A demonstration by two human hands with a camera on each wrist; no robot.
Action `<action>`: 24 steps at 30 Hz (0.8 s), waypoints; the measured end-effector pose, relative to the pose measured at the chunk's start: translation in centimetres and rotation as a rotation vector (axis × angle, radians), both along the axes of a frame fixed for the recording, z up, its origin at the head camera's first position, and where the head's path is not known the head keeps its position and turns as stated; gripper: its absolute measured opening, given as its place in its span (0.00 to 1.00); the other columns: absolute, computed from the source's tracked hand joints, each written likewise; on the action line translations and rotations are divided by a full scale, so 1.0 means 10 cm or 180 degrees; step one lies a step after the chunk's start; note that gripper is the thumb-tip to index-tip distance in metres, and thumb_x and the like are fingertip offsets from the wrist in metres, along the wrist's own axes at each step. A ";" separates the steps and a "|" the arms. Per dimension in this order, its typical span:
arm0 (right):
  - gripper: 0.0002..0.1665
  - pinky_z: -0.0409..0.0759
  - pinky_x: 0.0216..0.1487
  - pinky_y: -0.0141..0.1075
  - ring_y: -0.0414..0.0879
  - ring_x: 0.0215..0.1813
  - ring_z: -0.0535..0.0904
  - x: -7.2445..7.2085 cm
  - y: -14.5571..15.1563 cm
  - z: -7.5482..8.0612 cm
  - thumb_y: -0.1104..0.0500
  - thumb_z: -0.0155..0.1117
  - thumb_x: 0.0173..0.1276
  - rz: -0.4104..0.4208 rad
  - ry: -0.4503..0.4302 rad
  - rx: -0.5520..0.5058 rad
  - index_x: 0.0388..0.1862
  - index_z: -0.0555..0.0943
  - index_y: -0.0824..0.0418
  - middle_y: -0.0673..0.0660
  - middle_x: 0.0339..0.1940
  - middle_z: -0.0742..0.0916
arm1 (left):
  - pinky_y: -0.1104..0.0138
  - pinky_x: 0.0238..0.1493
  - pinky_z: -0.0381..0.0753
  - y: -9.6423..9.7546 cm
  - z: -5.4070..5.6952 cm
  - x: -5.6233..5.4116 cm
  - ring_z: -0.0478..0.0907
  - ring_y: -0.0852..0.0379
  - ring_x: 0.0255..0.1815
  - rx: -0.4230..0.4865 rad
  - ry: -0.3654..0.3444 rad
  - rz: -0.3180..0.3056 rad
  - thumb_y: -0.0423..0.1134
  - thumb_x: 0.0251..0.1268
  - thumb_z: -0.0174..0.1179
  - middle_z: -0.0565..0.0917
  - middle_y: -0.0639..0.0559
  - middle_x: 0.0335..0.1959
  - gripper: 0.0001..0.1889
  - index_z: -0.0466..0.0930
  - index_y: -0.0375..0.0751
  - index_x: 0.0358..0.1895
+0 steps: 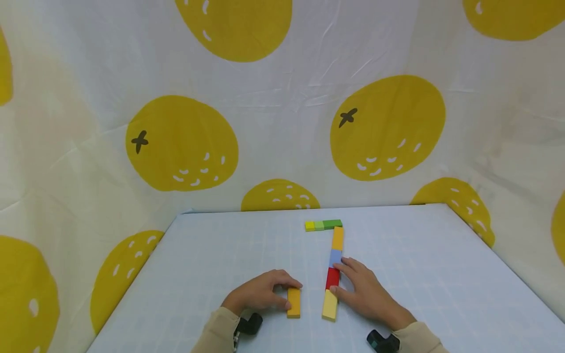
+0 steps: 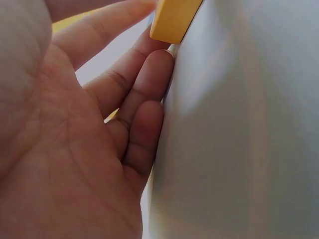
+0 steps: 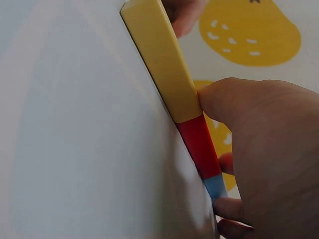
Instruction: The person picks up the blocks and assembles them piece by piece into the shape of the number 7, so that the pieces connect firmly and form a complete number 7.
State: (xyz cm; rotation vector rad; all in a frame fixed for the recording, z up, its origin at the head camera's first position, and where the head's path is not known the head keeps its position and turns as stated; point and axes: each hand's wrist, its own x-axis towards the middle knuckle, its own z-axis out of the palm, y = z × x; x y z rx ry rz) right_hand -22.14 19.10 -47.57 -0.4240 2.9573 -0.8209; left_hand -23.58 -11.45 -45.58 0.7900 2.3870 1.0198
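Note:
My left hand (image 1: 266,290) pinches an orange block (image 1: 294,304) that lies on the table, index finger at its far end and thumb along its left side. In the left wrist view the block (image 2: 174,20) shows at the top by the fingertips, the other fingers curled below. To the right runs a line of blocks end to end: orange (image 1: 337,238), blue (image 1: 335,258), red (image 1: 333,278) and pale yellow (image 1: 329,306). My right hand (image 1: 368,291) touches this line, thumb against the pale yellow block (image 3: 159,59) near the red one and fingers by the blue one.
At the line's far end a short crosswise row holds a yellow block (image 1: 310,226), a light green block (image 1: 319,225) and a dark green block (image 1: 332,224). The white table (image 1: 198,250) ends at a fruit-printed curtain (image 1: 282,122) behind.

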 end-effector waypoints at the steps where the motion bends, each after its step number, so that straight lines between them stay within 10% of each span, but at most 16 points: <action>1: 0.42 0.69 0.64 0.64 0.58 0.74 0.63 0.00 0.00 0.00 0.31 0.66 0.62 0.0009 0.0025 0.0002 0.71 0.75 0.48 0.56 0.74 0.71 | 0.63 0.61 0.73 0.00 0.00 0.00 0.73 0.66 0.51 0.0001 0.0030 -0.0035 0.44 0.62 0.70 0.80 0.71 0.50 0.19 0.84 0.61 0.57; 24: 0.42 0.68 0.65 0.64 0.59 0.73 0.63 0.01 0.00 0.01 0.31 0.66 0.62 0.0034 0.0031 -0.0021 0.70 0.75 0.49 0.57 0.74 0.71 | 0.69 0.48 0.73 0.03 0.05 0.03 0.69 0.66 0.46 -0.0366 0.0164 -0.0111 0.45 0.63 0.69 0.76 0.68 0.44 0.23 0.82 0.59 0.62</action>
